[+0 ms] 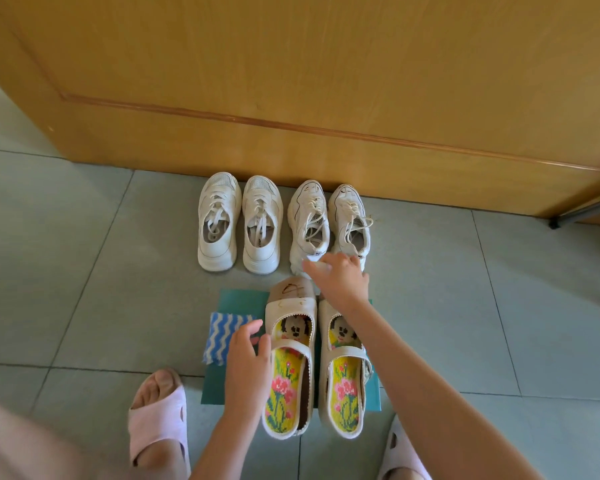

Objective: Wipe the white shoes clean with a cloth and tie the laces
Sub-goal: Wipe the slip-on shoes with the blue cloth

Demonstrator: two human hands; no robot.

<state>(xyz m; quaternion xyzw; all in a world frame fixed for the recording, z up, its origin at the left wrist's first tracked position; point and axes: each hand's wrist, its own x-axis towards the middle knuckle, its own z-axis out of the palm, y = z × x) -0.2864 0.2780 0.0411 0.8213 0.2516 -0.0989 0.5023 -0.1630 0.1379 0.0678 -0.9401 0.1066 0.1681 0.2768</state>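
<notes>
White sneakers stand in two pairs on the floor tiles [84,271], toes to the wooden door [326,81]: a smoother left pair [219,244] and a chunkier right pair [309,233] whose laces [352,211] lie loose, one end straggling over the outer side. The right hand [340,277] reaches out over the heels of the right pair, fingers spread and nearly straight, gripping nothing; whether the tips touch the heel collars I cannot tell. The left hand [246,363] hovers nearer in, fingers relaxed and apart, above the edge of the blue-and-white wavy cloth [220,336], which lies flat on a green mat [238,301] just beside a pair of beige slip-ons [291,294] with embroidered insoles. Pink slippers [160,414] show on the person's feet.

Judging by build, each sneaker should be light but bulky, with a stiff thick sole and a soft upper that dents. The heel collar, or a hand slid into the opening, looks the surest hold, leaving the sides free for wiping. The cloth looks thin and limp, best bunched in the fingers. The laces seem soft and slack, so they want pulling snug before tying.
</notes>
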